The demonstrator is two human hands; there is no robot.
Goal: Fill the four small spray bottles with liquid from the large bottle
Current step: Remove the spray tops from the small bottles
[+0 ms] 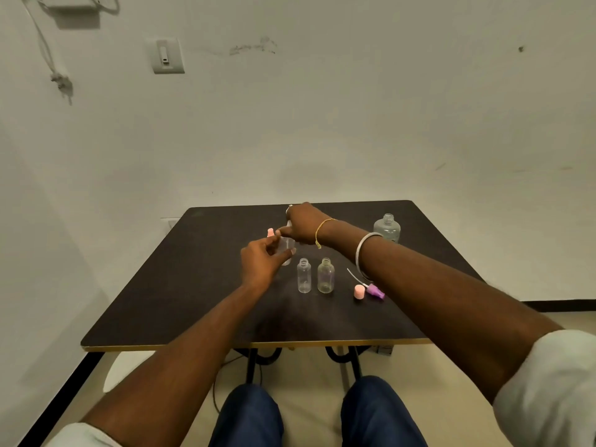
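Head view. My left hand (261,262) curls round a small clear spray bottle (287,251), left of centre on the dark table (193,301). My right hand (306,225), directly above, pinches a white part (289,222) at its mouth; the part is mostly hidden. Two open small bottles (304,275) stand upright just right and nearer. The large bottle (387,228) stands uncapped, far right. A pink cap (359,291) and a purple spray head (375,291) lie near right.

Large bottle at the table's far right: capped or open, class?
Open. The large bottle stands upright, its neck bare, with no cap on it.
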